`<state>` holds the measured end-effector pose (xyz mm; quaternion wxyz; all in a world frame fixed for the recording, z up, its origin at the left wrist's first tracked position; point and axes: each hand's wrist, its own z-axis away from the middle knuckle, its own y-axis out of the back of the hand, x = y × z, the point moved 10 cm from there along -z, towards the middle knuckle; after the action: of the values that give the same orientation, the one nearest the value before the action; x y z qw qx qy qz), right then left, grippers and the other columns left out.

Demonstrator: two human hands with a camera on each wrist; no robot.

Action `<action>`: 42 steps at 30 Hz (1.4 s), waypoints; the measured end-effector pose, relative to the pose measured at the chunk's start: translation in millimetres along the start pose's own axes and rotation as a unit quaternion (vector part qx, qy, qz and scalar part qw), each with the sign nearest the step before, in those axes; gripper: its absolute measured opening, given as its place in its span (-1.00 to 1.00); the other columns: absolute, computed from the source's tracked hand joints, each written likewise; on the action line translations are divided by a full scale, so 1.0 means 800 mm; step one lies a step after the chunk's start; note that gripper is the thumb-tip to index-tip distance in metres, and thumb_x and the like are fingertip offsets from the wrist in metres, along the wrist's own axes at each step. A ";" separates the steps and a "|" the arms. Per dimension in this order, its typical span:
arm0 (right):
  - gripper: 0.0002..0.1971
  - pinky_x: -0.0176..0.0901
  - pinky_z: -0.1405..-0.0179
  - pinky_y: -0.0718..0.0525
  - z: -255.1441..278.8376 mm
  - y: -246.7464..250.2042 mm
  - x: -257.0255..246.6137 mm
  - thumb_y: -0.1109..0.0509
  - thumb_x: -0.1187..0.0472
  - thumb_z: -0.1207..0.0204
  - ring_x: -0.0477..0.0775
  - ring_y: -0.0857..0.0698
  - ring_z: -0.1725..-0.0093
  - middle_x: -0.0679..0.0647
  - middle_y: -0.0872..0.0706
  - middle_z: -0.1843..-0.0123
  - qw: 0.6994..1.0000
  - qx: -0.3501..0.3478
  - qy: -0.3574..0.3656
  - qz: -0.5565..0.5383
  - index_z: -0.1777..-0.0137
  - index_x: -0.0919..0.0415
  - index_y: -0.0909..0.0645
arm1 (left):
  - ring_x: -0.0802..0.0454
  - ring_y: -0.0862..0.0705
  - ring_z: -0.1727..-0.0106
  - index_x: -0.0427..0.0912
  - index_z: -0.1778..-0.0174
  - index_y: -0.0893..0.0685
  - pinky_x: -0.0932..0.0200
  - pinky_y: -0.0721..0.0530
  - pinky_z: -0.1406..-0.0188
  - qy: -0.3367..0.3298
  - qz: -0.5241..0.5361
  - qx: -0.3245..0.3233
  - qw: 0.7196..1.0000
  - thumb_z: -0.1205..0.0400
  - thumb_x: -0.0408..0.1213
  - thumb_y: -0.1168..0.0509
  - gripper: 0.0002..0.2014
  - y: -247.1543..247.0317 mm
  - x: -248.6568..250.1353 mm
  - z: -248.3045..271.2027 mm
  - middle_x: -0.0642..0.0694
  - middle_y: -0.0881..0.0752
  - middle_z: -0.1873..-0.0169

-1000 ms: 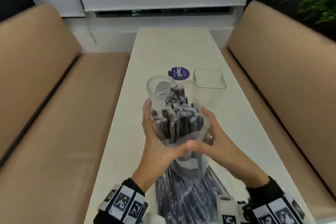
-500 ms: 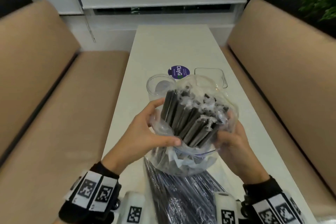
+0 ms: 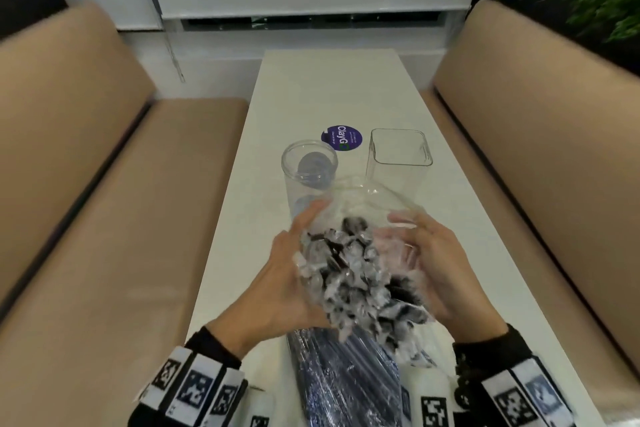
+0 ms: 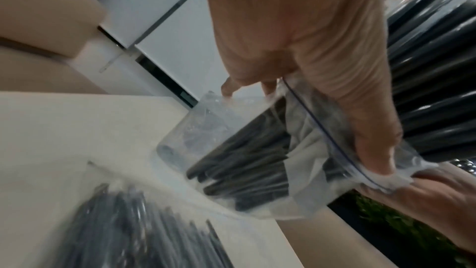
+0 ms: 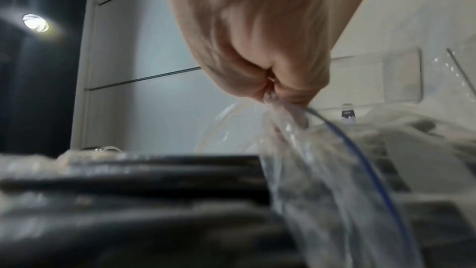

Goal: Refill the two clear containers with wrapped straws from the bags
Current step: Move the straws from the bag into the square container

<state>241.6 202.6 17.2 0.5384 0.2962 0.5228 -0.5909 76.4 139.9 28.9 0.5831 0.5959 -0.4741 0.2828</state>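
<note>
A clear zip bag [image 3: 367, 204] full of black wrapped straws [image 3: 356, 274] hangs low over the near end of the table, its open mouth facing the containers. My left hand [image 3: 298, 263] grips its left side, thumb pinching the blue-lined rim [image 4: 335, 142]. On the right side my right hand [image 3: 433, 263] pinches the rim [image 5: 280, 97] between curled fingers. Just beyond the bag an empty round clear container [image 3: 308, 166] stands upright, and to its right an empty square clear container [image 3: 398, 152]. A second bag of straws [image 3: 339, 388] lies flat under my hands.
The narrow white table [image 3: 332, 90] runs away from me between two tan benches [image 3: 86, 218] [image 3: 554, 149]. A purple round sticker [image 3: 341, 138] lies on the table behind the containers. A white wall closes the far end.
The bag has come down and toward me, away from the round container's front. Its mouth is now spread open, and both hands have slid up to its rim.
</note>
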 end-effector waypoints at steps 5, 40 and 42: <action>-0.85 -0.19 0.26 -0.71 -0.027 0.019 0.050 -0.23 0.45 -0.66 0.25 -0.78 0.11 0.37 -0.79 -0.01 0.988 0.052 -0.003 0.144 -0.15 0.31 -0.56 | 0.13 -0.82 -0.15 -0.11 -0.24 -0.71 0.16 -0.76 -0.21 0.147 0.072 0.118 0.979 -0.21 -0.31 -0.73 -0.36 -0.005 -0.065 0.006 0.07 -0.87 -0.04; -0.76 -0.22 0.29 -0.56 -0.058 -0.037 -0.131 -0.40 0.29 -0.58 0.03 -0.58 0.27 0.52 -0.62 0.20 0.932 0.019 0.276 0.233 0.10 0.54 -0.55 | 0.25 -0.75 -0.25 -0.03 -0.46 -0.51 0.34 -0.72 -0.16 0.084 0.176 0.154 0.969 -0.26 -0.38 -0.71 -0.16 0.019 -0.059 -0.102 0.13 -0.80 -0.21; -0.76 -0.08 0.20 -0.67 -0.063 -0.029 -0.155 -0.39 0.28 -0.55 0.18 -0.70 0.25 0.44 -0.72 0.23 0.932 0.048 0.289 0.214 0.15 0.54 -0.59 | 0.26 -0.71 -0.31 0.05 -0.50 -0.45 0.22 -0.66 -0.32 0.089 0.174 0.145 0.970 -0.23 -0.25 -0.74 -0.07 0.016 -0.068 -0.110 0.15 -0.76 -0.27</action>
<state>239.0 287.3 123.5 0.4626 0.5851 0.5507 -0.3747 62.6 239.5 0.4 0.4719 0.5549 -0.4705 0.4980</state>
